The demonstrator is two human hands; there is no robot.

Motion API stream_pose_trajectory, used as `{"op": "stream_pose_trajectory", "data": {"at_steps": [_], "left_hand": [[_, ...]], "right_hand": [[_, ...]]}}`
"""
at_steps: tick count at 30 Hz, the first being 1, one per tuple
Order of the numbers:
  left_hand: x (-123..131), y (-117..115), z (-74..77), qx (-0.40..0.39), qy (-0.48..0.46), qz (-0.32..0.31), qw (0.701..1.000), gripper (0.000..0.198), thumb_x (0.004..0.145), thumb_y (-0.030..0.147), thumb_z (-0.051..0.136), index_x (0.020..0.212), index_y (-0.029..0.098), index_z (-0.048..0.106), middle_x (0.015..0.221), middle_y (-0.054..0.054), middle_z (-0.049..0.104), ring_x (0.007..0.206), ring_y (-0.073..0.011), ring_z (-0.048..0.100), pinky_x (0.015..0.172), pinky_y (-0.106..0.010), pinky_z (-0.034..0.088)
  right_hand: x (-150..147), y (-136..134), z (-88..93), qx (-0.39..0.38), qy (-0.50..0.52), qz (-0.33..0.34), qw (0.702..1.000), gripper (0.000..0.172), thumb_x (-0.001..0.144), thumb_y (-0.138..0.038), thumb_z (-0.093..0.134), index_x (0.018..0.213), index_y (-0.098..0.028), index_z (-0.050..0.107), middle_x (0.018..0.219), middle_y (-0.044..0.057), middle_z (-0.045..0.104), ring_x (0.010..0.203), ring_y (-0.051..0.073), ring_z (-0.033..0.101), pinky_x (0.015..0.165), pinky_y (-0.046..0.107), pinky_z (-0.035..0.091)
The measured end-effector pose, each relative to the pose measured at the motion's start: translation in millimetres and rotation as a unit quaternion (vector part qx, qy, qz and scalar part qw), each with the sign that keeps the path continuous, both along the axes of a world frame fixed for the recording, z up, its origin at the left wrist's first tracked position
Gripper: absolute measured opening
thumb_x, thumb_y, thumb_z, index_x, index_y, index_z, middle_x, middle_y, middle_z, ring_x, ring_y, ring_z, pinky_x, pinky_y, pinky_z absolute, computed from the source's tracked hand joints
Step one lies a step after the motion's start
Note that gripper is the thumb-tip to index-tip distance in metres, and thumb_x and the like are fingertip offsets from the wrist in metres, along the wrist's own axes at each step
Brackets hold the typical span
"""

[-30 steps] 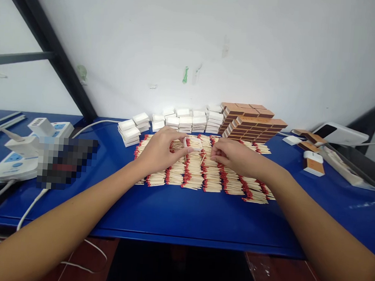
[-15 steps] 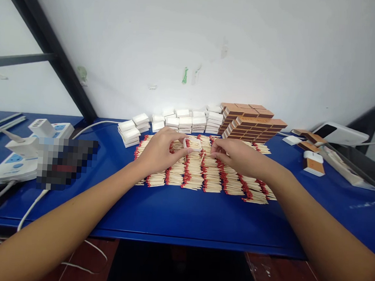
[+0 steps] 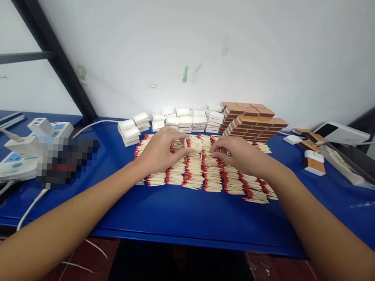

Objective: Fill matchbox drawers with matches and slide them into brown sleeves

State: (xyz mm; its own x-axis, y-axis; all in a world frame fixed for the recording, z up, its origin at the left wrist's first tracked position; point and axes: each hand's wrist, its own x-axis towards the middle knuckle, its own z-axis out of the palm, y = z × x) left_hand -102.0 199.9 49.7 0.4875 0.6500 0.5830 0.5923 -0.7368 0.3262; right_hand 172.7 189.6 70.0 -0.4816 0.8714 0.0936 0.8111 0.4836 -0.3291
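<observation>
Between the thumb and fingers of my left hand (image 3: 165, 151) is a small white matchbox tray (image 3: 193, 145), held by its left end above the matches. My right hand (image 3: 233, 153) is just right of the tray, its thumb and fingertips pinched together low over the matches. Whatever is in that pinch is too small to make out against the pale sticks behind it. Beneath both hands, red-headed matches (image 3: 212, 178) lie in several rows on the blue table (image 3: 182, 215).
White matchbox trays (image 3: 185, 124) are stacked along the wall. Right of them stand piled brown matchbox sleeves (image 3: 254, 124). A white power strip (image 3: 15, 167) with plugs and cables lies at left. At right are loose box parts (image 3: 314, 166) and a white device (image 3: 345, 133).
My right hand has shifted very slightly, its fingertips moving up and a little left near the tray. My left hand keeps the tray in about the same place.
</observation>
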Motion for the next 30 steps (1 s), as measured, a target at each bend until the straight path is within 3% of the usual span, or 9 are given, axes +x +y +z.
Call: {"op": "stream_pose_trajectory", "data": {"at_steps": [10,19,25,30], "left_hand": [[0,0,-1.0,-0.005,0.008,-0.002,1.0,0.033,0.096,0.049,0.079,0.118,0.024,0.078,0.105,-0.007,0.079,0.104,-0.0272,0.07,0.093,-0.044,0.055],[2,-1,-0.4,-0.014,-0.013,-0.012,1.0,0.041,0.094,0.061,0.078,0.114,0.025,0.08,0.1,-0.006,0.08,0.097,-0.0264,0.071,0.089,-0.042,0.054],[3,-2,0.7,-0.037,-0.014,-0.002,0.999,0.037,0.094,0.061,0.077,0.116,0.031,0.082,0.098,-0.005,0.08,0.095,-0.0262,0.072,0.082,-0.04,0.054],[4,-5,0.4,-0.057,-0.021,-0.012,0.998,0.038,0.095,0.06,0.077,0.116,0.029,0.081,0.105,-0.006,0.08,0.1,-0.0272,0.072,0.088,-0.043,0.056]], "right_hand": [[2,0,-0.9,0.082,0.006,-0.055,0.995,0.019,0.099,-0.034,0.056,0.088,-0.022,0.066,0.092,0.009,0.073,0.083,0.025,0.064,0.069,0.036,0.041],[-6,-4,3.6,0.121,0.091,-0.099,0.983,0.018,0.1,-0.036,0.059,0.092,-0.022,0.067,0.088,0.008,0.073,0.077,0.024,0.062,0.07,0.036,0.041],[-14,-10,3.3,0.112,0.155,-0.057,0.98,0.021,0.102,-0.039,0.061,0.095,-0.022,0.07,0.083,0.005,0.072,0.073,0.021,0.059,0.07,0.035,0.042],[-22,-14,-1.7,0.08,0.182,-0.011,0.98,0.027,0.104,-0.047,0.061,0.094,-0.023,0.07,0.093,0.007,0.073,0.08,0.022,0.061,0.072,0.034,0.044]]}}
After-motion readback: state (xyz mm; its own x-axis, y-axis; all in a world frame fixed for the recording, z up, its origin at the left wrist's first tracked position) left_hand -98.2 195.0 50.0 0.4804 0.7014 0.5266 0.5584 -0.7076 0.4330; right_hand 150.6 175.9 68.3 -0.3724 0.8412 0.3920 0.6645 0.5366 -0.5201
